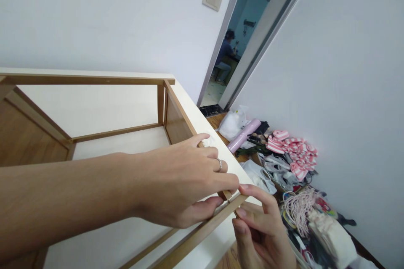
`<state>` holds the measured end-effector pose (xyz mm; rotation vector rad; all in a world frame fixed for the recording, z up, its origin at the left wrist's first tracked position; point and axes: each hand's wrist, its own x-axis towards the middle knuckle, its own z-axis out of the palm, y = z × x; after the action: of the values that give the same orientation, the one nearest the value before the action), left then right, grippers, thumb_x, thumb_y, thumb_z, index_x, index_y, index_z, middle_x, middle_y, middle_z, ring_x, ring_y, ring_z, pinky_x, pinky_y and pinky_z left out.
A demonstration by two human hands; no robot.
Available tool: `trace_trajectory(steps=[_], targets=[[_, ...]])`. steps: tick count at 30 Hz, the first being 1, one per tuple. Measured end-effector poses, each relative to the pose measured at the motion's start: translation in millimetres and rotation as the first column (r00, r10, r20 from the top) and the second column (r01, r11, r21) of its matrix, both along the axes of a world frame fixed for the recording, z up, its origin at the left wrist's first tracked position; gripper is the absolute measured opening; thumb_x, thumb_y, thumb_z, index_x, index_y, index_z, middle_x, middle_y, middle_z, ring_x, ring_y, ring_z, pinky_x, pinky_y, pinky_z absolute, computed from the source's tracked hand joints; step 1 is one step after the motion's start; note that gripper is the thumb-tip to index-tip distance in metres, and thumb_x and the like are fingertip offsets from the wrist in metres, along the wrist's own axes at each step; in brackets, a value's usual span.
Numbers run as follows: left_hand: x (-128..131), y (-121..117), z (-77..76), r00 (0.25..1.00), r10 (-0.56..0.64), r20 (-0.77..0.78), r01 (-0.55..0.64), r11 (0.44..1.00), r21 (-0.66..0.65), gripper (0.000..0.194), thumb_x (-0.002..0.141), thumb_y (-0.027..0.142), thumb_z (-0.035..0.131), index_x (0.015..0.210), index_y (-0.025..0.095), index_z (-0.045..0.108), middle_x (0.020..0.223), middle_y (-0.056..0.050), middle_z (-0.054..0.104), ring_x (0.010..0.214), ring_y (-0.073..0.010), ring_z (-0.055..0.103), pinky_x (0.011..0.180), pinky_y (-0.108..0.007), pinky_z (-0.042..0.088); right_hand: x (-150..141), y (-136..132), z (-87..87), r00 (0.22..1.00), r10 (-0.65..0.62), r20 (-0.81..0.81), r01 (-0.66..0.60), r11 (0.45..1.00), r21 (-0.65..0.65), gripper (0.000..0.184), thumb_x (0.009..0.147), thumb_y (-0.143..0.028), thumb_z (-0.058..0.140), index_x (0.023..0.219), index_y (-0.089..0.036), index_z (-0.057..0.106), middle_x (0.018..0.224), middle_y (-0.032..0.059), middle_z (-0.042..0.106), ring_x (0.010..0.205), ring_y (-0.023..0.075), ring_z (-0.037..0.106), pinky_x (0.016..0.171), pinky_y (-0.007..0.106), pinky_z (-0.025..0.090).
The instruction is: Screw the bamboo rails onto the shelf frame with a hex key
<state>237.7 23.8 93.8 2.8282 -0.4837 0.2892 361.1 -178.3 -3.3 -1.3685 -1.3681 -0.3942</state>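
Note:
A wooden frame [94, 80] of thin rails stands on a white panel [126, 109]. My left hand [186, 180], with a ring on one finger, reaches across and pinches the frame's near right corner [227, 195] between thumb and fingers. My right hand [261, 227] comes up from below at the same corner, its fingers pressed together against the end of the near rail [195, 235]. What its fingertips hold is hidden.
A pile of clothes, bags and cords [293, 168] lies on the wood floor at the right wall. A pink roll [244, 134] and a white bag [232, 124] lie near an open doorway [233, 50], where another person sits far off.

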Motion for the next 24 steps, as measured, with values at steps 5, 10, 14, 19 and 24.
trace_trajectory(steps=[5, 10, 14, 19, 24], targets=[[1.3, 0.4, -2.0, 1.0, 0.004, 0.002, -0.004, 1.0, -0.005, 0.009, 0.101, 0.024, 0.061, 0.108, 0.024, 0.066, 0.09, -0.001, 0.074, 0.088, -0.0255, 0.068, 0.113, -0.054, 0.038, 0.0, 1.4, 2.1, 1.0, -0.005, -0.002, 0.005, 1.0, 0.013, 0.006, 0.101, -0.012, 0.067, 0.102, -0.017, 0.07, 0.121, 0.0149, 0.073, 0.067, 0.0119, 0.07, 0.058, 0.028, 0.063], [1.4, 0.6, -1.6, 1.0, 0.001, 0.01, -0.001, 1.0, -0.029, 0.01, 0.101, 0.023, 0.061, 0.109, 0.023, 0.067, 0.09, -0.001, 0.074, 0.088, -0.0254, 0.068, 0.115, -0.056, 0.037, 0.2, 2.6, 3.2, 0.999, -0.003, -0.033, 0.003, 1.0, 0.013, 0.005, 0.099, -0.015, 0.07, 0.097, -0.019, 0.069, 0.116, 0.0155, 0.076, 0.08, 0.0188, 0.076, 0.058, 0.029, 0.064], [-0.2, 0.6, -0.1, 1.0, -0.005, -0.001, 0.005, 0.999, -0.051, 0.012, 0.1, 0.02, 0.063, 0.109, 0.024, 0.068, 0.093, -0.001, 0.076, 0.091, -0.0258, 0.07, 0.116, -0.055, 0.036, -1.2, -2.3, 3.3, 0.995, 0.005, -0.103, -0.009, 0.999, -0.04, 0.008, 0.096, -0.013, 0.072, 0.098, -0.02, 0.069, 0.117, 0.0149, 0.077, 0.079, 0.0192, 0.077, 0.055, 0.028, 0.061], [-1.3, -0.7, 1.7, 1.0, -0.017, -0.026, 0.015, 0.997, -0.072, 0.013, 0.1, 0.017, 0.061, 0.11, 0.023, 0.067, 0.098, -0.003, 0.077, 0.094, -0.0254, 0.071, 0.117, -0.053, 0.036, -5.6, -3.7, 5.6, 0.991, -0.019, -0.129, 0.009, 0.997, -0.077, 0.018, 0.092, -0.006, 0.073, 0.1, -0.022, 0.07, 0.11, 0.0129, 0.078, 0.098, 0.0251, 0.079, 0.058, 0.027, 0.061], [-1.7, -1.6, 3.5, 0.999, -0.027, -0.041, 0.023, 0.996, -0.092, 0.018, 0.101, 0.015, 0.058, 0.116, 0.021, 0.066, 0.099, -0.004, 0.077, 0.097, -0.0256, 0.071, 0.121, -0.053, 0.033, -6.8, 0.0, 5.9, 0.994, -0.021, -0.105, 0.016, 0.998, -0.052, 0.018, 0.092, -0.005, 0.074, 0.1, -0.021, 0.071, 0.103, 0.0112, 0.08, 0.096, 0.0242, 0.079, 0.054, 0.025, 0.057]])
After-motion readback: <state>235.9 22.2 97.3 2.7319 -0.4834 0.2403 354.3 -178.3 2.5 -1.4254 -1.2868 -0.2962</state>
